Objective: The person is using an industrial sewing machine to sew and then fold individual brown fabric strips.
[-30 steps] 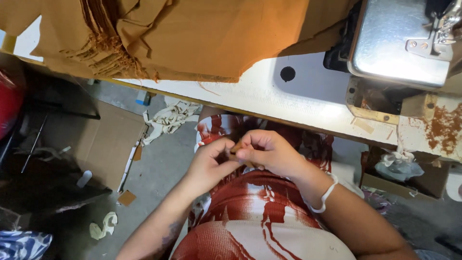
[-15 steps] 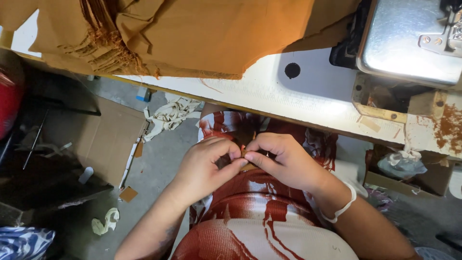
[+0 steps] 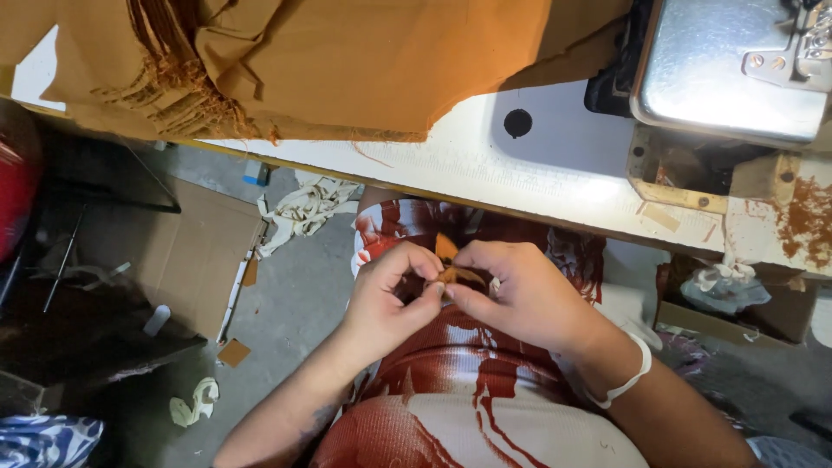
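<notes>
Two hands (image 3: 459,299) on orange scrap (image 3: 447,260)

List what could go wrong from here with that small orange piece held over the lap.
1. The small orange piece is pinched only at the fingertips of the left hand and right hand, away from the white table; if it slips, it may drop among the fabric scraps on the floor.
2. The brown fabric hangs over the table edge and might slide off.

a heap of orange-brown cloth (image 3: 347,61) lies on the white desk (image 3: 485,173) beside a metal sewing machine (image 3: 728,69), with flattened cardboard (image 3: 186,251) and pale fabric scraps (image 3: 308,208) on the floor below.
</notes>
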